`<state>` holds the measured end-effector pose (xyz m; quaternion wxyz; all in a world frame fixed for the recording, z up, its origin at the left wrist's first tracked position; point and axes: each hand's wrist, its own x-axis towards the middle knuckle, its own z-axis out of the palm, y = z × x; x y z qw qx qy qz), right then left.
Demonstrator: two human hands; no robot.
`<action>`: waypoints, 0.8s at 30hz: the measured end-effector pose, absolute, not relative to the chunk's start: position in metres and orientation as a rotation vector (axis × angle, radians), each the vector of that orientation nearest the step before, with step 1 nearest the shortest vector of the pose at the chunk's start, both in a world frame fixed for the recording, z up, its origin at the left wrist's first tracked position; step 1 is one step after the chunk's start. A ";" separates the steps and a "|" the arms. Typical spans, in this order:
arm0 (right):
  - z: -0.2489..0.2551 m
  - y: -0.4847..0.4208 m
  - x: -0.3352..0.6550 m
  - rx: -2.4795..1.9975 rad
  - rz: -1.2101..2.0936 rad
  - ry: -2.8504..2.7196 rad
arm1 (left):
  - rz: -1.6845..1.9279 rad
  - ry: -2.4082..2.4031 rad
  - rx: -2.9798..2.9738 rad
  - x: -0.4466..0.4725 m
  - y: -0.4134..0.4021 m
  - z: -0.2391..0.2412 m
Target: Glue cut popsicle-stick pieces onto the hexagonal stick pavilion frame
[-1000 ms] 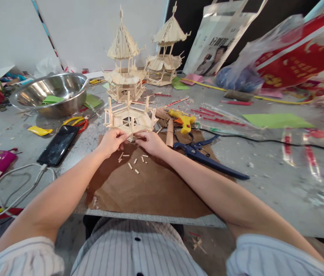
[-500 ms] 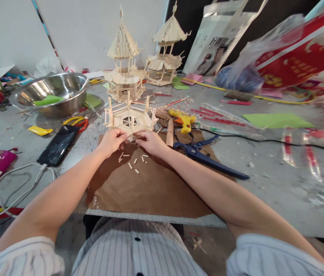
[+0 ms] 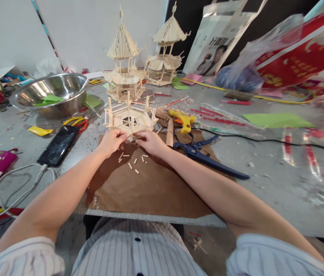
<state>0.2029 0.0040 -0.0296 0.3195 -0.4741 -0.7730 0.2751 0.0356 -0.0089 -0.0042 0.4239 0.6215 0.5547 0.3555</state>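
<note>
A six-sided frame of thin wooden sticks [image 3: 130,115], with short posts at its corners, stands at the far edge of a brown paper sheet [image 3: 150,188]. At its near left side, my left hand [image 3: 112,142] has its fingers closed on the frame's lower edge. My right hand [image 3: 152,143] pinches the same near edge from the right, close to the front post. Whether a small stick is also between the fingertips I cannot make out. Several short cut stick pieces [image 3: 130,166] lie scattered on the paper just below the hands.
Two finished stick pagodas [image 3: 123,53] stand behind the frame. Right of it are a yellow glue gun [image 3: 182,120] and a blue-handled cutter [image 3: 208,159]. To the left lie a phone [image 3: 58,145] on a cable, pliers [image 3: 78,122] and a steel bowl [image 3: 49,109].
</note>
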 end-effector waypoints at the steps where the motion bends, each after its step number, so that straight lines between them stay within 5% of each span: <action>1: -0.030 0.004 0.203 -1.245 0.721 -2.031 | 0.888 1.390 1.552 0.036 -0.009 -0.004; 24: -0.028 0.006 0.204 -1.243 0.733 -2.038 | 0.869 1.369 1.528 0.033 -0.008 -0.003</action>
